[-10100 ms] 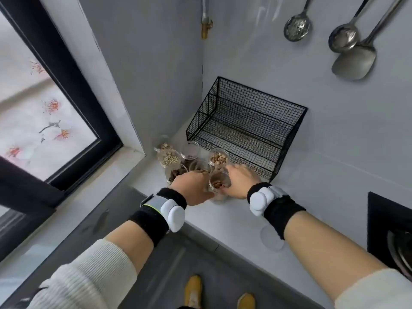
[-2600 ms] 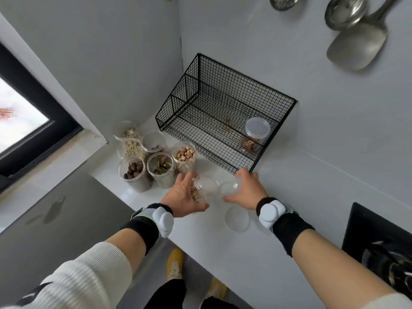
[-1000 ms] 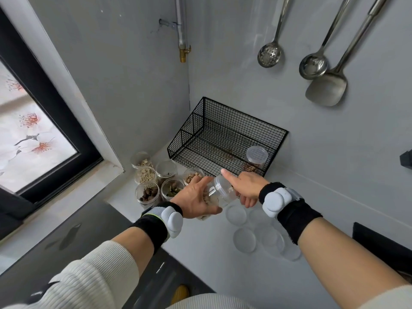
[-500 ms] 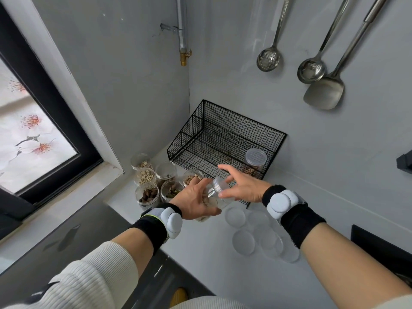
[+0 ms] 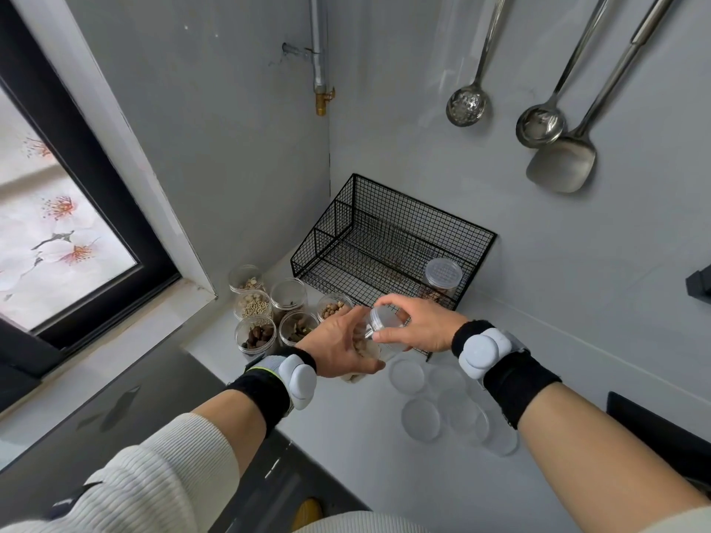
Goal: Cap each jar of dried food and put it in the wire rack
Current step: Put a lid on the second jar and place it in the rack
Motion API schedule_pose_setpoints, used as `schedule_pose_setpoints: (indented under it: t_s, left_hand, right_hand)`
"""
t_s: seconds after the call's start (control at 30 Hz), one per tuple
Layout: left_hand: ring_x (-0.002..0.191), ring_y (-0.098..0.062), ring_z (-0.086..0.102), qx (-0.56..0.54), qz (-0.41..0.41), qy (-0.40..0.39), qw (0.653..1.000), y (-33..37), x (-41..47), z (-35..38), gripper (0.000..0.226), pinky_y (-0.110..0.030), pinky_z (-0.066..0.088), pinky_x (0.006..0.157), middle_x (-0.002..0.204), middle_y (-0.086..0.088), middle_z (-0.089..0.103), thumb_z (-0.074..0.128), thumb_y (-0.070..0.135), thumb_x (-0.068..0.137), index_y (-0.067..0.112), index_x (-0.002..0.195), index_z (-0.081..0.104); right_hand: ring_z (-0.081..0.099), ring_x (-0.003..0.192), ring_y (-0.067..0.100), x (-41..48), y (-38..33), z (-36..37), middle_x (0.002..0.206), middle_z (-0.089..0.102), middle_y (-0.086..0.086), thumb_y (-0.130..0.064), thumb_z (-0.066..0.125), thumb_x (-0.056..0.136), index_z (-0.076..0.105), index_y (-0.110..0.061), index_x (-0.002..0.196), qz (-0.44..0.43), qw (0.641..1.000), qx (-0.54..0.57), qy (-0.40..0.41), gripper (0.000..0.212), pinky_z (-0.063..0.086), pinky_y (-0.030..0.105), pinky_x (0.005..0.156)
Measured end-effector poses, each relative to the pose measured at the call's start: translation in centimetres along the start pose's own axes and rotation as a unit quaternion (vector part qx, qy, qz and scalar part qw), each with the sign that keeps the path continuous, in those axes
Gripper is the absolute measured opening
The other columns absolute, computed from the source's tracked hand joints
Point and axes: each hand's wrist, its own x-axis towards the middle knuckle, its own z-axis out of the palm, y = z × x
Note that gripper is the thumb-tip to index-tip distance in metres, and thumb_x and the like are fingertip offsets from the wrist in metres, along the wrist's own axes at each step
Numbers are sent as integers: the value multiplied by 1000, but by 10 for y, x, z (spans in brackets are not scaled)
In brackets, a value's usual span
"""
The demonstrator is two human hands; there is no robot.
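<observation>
— Two hands on one item. Left hand (image 5: 338, 350) is wrapped around a clear plastic jar (image 5: 367, 353), fingers curled on its side wall; pale brown dried pieces show through it. The jar is held tilted, above the white counter (image 5: 346, 436), just in front of the wire rack (image 5: 384, 240).

— And the right?

— Right hand (image 5: 421, 327) has thumb and fingertips closed around a clear round lid (image 5: 384, 319), seated on the jar's mouth. Whether it is fully tightened cannot be told.

— Rack contents?

— One capped jar (image 5: 442, 280), upright in the rack's right end, brown contents.

— Remaining stock?

— Six uncapped jars stand clustered at the rack's left: round beige seeds (image 5: 254, 303), dark chunks (image 5: 256, 334), small nuts (image 5: 334, 307), among others. Loose clear lids (image 5: 421, 419) lie flat on the counter below the right wrist.
</observation>
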Motion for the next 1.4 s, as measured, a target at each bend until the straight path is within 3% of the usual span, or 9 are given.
schedule_pose_setpoints:
  t_s: [0.17, 0.33, 0.43, 0.53, 0.63, 0.87, 1.03, 1.17, 1.4]
  left_hand:
    - [98, -6, 50, -8, -6, 6, 1000, 1, -4, 10, 86, -18, 39, 81, 107, 16, 49, 82, 64, 63, 35, 134, 44]
    - [104, -8, 51, 2, -18, 8, 1000, 1, -5, 21, 100, -23, 45, 89, 115, 14, 48, 86, 64, 64, 32, 146, 38]
    - [130, -19, 50, 1, -33, -14, 999, 8, 4, 21, 118, -37, 43, 111, 142, 1, 49, 84, 68, 67, 24, 159, 25]
    - [144, -24, 40, -4, -35, -32, 999, 14, 15, 22, 128, -33, 33, 117, 158, -5, 38, 81, 73, 68, 21, 164, 14]
    - [150, -24, 33, 12, -23, -40, 999, 19, 26, 23, 126, -28, 25, 116, 167, -2, 26, 78, 75, 71, 22, 164, 10]
    - [157, -29, 19, 37, -40, -81, 995, 24, 44, 29, 125, -47, 27, 124, 174, -3, 4, 74, 76, 75, 29, 166, 2]
    - [156, -29, 24, 40, -60, -91, 993, 16, 52, 28, 112, -44, 27, 123, 173, -4, 13, 73, 72, 80, 28, 165, 14]
    - [153, -27, 30, 41, -76, -75, 993, 6, 52, 25, 102, -40, 30, 121, 169, -3, 24, 73, 68, 83, 25, 162, 25]
    - [144, -26, 40, 90, -89, -33, 991, -9, 37, 23, 92, -43, 39, 118, 157, -5, 42, 73, 66, 82, 22, 156, 39]
  right_hand:
    - [77, 63, 6, -1, 1, 3, 100, 67, -3, -85, 70, 71, 51, -56, 122, 9, 998, -54, 12, 61, 50, 13, 50]
    - [65, 102, 9, -3, 9, 14, 118, 66, -13, -73, 71, 76, 48, -48, 133, 11, 997, -79, 23, 67, 49, 28, 83]
    - [60, 122, 18, -1, 12, 11, 133, 64, -3, -61, 77, 81, 51, -37, 143, 24, 994, -84, 59, 71, 50, 35, 99]
    - [54, 131, 28, 2, 17, -2, 140, 57, 8, -59, 77, 83, 46, -34, 150, 59, 985, -113, 118, 78, 47, 41, 107]
    - [56, 131, 33, 7, 28, -18, 148, 49, 13, -56, 74, 85, 38, -33, 158, 97, 974, -125, 162, 85, 51, 44, 104]
    - [59, 126, 35, 24, 56, -28, 154, 41, 14, -50, 80, 85, 32, -34, 160, 141, 954, -196, 179, 91, 57, 44, 97]
    - [62, 124, 35, 38, 73, -21, 150, 47, 13, -56, 81, 84, 34, -29, 157, 155, 953, -203, 163, 91, 55, 43, 91]
    - [64, 118, 35, 47, 80, -12, 139, 54, 13, -61, 83, 79, 48, -20, 137, 149, 955, -204, 155, 79, 53, 41, 87]
    - [60, 118, 34, 47, 75, -6, 129, 62, 14, -65, 79, 80, 54, -16, 127, 141, 935, -272, 177, 73, 53, 42, 91]
